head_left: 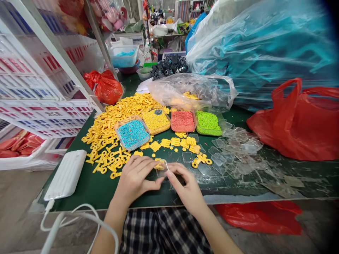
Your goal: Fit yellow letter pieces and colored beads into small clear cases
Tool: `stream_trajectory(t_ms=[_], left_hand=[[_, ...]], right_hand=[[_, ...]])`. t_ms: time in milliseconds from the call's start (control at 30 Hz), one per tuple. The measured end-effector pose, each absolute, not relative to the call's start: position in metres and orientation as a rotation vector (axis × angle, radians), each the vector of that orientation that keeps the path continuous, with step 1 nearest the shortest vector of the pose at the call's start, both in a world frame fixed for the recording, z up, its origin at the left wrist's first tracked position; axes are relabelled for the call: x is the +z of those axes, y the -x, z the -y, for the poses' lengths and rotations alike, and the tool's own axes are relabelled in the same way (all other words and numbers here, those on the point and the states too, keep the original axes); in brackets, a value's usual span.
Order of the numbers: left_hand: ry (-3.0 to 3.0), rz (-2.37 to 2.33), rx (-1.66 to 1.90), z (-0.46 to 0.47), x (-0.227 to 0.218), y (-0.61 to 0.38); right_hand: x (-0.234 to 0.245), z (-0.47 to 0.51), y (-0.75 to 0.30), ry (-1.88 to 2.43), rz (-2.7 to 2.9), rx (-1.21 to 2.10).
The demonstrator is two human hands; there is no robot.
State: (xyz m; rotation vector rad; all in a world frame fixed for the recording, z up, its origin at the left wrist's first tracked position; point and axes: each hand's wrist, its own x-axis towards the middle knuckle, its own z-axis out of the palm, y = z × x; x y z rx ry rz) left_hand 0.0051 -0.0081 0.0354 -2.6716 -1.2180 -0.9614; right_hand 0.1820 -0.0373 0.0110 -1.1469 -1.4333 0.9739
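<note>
We judge the step in hand to be close work with a stick at a small yellow piece (159, 164), inward from the middle of the bench's (97, 192) near edge. Our right hand (185, 183) pinches that thin white stick (166, 165) between thumb and forefinger. Our left hand (139, 176) curves with thumb and forefinger apart; whether it grips anything, we cannot tell. The yellow piece lies right by the left fingertips, beside the stick. The next move likely calls for steadiness and light pressure.

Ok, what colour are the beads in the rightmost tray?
The beads are bright green; head view.
</note>
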Motion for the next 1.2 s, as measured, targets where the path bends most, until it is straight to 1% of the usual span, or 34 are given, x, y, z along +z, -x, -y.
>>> stream_trajectory(t_ms=[67,133,233,367,633,967,1200], left_hand=[[2.776,1.304,-0.873,-0.001,0.031,0.001],[2.876,1.369,-0.711,-0.010,0.028,0.006],[2.978,1.339,-0.478,-0.022,0.029,0.007],[3.057,1.271,-0.333,-0.032,0.037,0.007],[3.098,1.270,-0.251,-0.036,0.030,0.011],[3.126,1.476,-0.343,-0.028,0.030,0.017],[3.185,1.537,-0.328,-0.027,0.032,0.019]], right_hand=[[0.007,0.033,-0.190,1.220,1.637,0.683],[0.005,0.028,-0.197,1.264,1.825,0.498],[0.002,0.021,-0.203,1.319,2.046,0.383],[0.000,0.015,-0.200,1.371,2.179,0.292],[-0.003,0.009,-0.198,1.370,2.220,0.268],[-0.003,0.008,-0.198,1.394,2.166,0.332],[-0.004,0.007,-0.198,1.388,2.168,0.327]])
